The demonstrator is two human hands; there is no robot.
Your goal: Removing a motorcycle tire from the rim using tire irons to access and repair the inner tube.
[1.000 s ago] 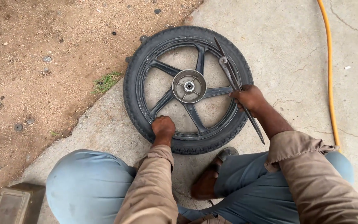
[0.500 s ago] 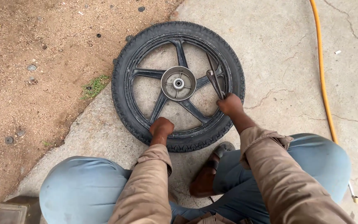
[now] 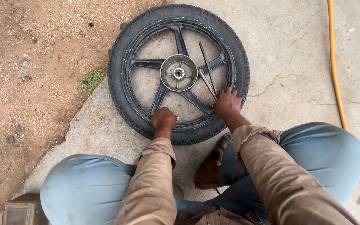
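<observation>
The wheel (image 3: 178, 73) lies flat on the concrete floor (image 3: 296, 62), tyre on. My left hand (image 3: 163, 118) presses fisted on the near rim; my right hand (image 3: 227, 102) grips two tyre irons (image 3: 207, 71). Risk, as I judge it: an iron slips and pinches my fingers

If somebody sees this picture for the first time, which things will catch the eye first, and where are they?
First comes the black wheel with its tyre, lying flat on the concrete near the dirt edge, its grey metal hub in the middle. The right hand grips thin metal bars that lie across the spokes, and the left hand presses on the near rim. An orange hose runs along the concrete on the right.
</observation>
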